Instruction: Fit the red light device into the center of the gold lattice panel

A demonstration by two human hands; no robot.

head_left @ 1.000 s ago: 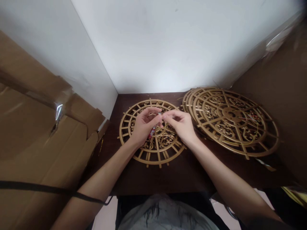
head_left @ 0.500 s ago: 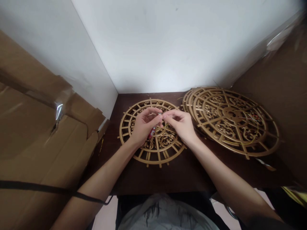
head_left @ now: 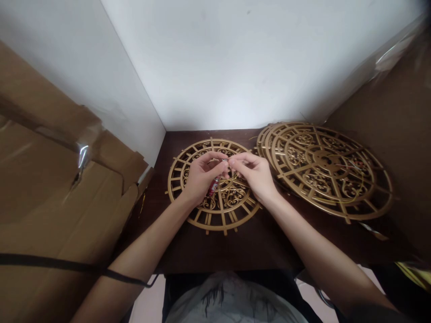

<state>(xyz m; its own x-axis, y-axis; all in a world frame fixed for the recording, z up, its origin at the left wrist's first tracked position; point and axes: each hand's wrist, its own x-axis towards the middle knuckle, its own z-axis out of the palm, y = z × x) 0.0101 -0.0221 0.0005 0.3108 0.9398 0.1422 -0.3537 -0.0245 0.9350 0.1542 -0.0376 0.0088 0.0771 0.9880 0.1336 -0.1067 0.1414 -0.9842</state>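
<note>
A round gold openwork frame [head_left: 224, 220] with scroll patterns lies flat on the dark brown table. Over its middle, my left hand [head_left: 204, 175] is closed, with a small red and silver packet [head_left: 213, 186] showing beneath its fingers. The fingertips of my right hand [head_left: 254, 172] are pinched together, meeting those of my left hand. What sits between the fingertips is too small to make out.
More gold round frames [head_left: 332, 172] are stacked at the right, with thin wires on top. Cardboard [head_left: 60, 193] stands at the left, and a brown panel [head_left: 397, 125] at the right. Behind the table [head_left: 235, 253] rises a white wall [head_left: 235, 67]. A black strap [head_left: 67, 264] crosses my left forearm.
My right hand has shifted very slightly, and its fingertips are a little closer to my left ones. The frames on the table have not moved.
</note>
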